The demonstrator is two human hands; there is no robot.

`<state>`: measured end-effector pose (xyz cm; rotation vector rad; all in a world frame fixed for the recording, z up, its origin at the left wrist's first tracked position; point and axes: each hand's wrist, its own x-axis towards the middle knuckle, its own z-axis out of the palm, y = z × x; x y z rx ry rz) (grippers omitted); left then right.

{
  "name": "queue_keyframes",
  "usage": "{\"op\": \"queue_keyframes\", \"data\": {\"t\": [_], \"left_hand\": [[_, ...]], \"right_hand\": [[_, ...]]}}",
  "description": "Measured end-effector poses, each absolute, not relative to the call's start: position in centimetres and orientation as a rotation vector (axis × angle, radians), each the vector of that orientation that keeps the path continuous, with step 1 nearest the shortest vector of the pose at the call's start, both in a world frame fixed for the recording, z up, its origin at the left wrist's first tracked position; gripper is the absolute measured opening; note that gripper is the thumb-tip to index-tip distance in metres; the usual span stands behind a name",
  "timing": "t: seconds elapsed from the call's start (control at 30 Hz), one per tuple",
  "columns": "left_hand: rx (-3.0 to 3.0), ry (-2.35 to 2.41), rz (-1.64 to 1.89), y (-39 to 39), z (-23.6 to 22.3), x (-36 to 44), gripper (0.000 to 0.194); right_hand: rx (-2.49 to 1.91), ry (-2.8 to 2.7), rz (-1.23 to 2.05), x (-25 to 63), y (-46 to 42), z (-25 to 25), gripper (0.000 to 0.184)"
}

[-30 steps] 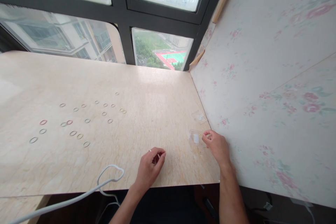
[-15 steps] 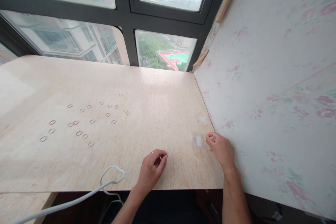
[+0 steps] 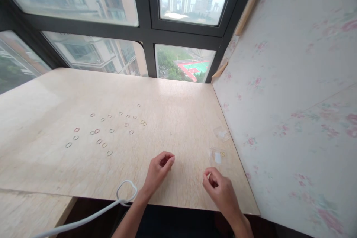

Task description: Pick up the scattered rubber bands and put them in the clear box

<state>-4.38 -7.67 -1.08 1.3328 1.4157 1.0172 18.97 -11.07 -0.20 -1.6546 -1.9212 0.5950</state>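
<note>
My left hand is just above the marble-patterned tabletop, its thumb and fingertips pinched together. Whatever may be between them is hidden. My right hand is closed in a similar pinch near the table's front edge, and I cannot make out anything in it. Just beyond that hand lies a small clear plastic box, with a white label and yellow rings inside. Behind it is a second clear plastic piece, perhaps a lid. Neither hand touches the box.
Several thin rings lie scattered on the left, among them a red ring, a yellow ring and a dark ring. A white cable loops over the front edge. A flowered wall bounds the right side; windows stand behind.
My right hand has left the box, moving left and toward me, fingers still pinched. My left hand stays pinched in about the same place. The view has shifted left and slightly up.
</note>
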Motion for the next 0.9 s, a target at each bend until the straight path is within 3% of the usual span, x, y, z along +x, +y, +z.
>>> {"op": "queue_keyframes", "data": {"t": [0.13, 0.33, 0.57, 0.9], "left_hand": [[1.429, 1.787, 1.101, -4.8, -0.8, -8.6, 0.023], [1.567, 2.245, 0.717, -1.2, -0.9, -13.6, 0.035], [1.618, 2.353, 0.485, 2.9, -0.6, -14.5, 0.038], [1.778, 2.317, 0.228, 3.8, 1.2, -14.4, 0.021]], "right_hand": [[-1.572, -2.022, 0.535, 16.5, -13.2, -2.8, 0.012], [-1.638, -1.859, 0.434, 15.9, -13.5, -4.2, 0.013], [-1.676, -1.939, 0.366, 15.8, -13.0, -4.1, 0.014], [-1.666, -2.042, 0.277, 15.7, -12.3, -3.4, 0.017]]}}
